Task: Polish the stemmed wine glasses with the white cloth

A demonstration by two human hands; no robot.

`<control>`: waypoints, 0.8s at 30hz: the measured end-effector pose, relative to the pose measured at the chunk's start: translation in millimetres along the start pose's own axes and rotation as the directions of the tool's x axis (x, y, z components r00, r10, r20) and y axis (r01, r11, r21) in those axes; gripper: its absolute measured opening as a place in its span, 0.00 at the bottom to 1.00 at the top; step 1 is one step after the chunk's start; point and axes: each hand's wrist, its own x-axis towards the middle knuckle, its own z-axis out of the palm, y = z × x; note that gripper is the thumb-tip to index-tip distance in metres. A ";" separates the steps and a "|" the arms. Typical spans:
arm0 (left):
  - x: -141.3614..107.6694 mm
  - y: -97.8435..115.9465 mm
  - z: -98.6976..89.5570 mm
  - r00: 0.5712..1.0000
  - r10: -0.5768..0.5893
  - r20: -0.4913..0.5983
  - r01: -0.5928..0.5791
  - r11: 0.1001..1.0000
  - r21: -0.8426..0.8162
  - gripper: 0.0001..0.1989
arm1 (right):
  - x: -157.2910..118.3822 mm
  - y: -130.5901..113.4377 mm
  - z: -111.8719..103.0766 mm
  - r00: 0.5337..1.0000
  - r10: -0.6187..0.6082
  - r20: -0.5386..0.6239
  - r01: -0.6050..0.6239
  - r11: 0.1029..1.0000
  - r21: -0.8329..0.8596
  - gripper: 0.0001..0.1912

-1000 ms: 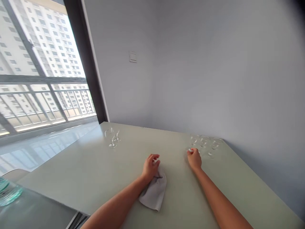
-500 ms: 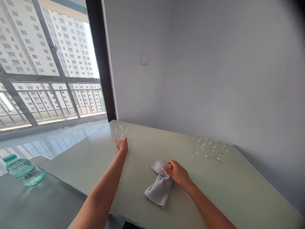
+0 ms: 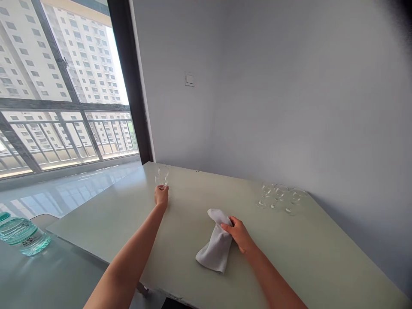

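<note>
Since the frame 0.5 s back, the left hand (image 3: 161, 195) has wrapped higher around a clear wine glass (image 3: 162, 175), now nearly upright, and the right hand (image 3: 240, 234) has shifted the soft, bunched white cloth (image 3: 216, 242). Left fingers (image 3: 161, 189) press together around the glass's lower part (they hide its stem and foot, so I cannot tell whether it is off the tabletop). Right fingers (image 3: 228, 227) lie together over the cloth's upper fold; any pinch is hard to make out. 3 more thin-rimmed wine glasses (image 3: 280, 193) stand close together near the grey wall (image 3: 322, 107). Smooth, pale green tabletop (image 3: 289, 257) spreads between them and the right hand, and a water bottle (image 3: 22, 234) is cut off at the left.
</note>
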 end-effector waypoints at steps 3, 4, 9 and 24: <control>-29.6 8.7 9.0 0.989 0.134 0.060 -0.135 0.991 0.016 0.12 | -0.3 -1.8 -8.0 0.998 0.065 0.015 -0.066 0.929 0.364 0.13; -41.5 12.5 13.7 0.978 0.184 0.097 -0.187 0.982 0.014 0.11 | 0.0 -1.9 -11.0 0.995 0.094 0.009 -0.088 0.885 0.457 0.14; -107.6 26.0 41.5 0.858 0.369 0.358 -0.369 0.927 -0.070 0.09 | 3.4 0.8 -22.6 0.975 0.208 -0.084 -0.099 0.734 0.672 0.19; -175.7 0.4 52.1 0.376 0.846 0.378 -0.924 0.374 0.082 0.29 | -27.9 -31.2 2.1 0.976 -0.218 -0.026 0.212 0.906 0.366 0.24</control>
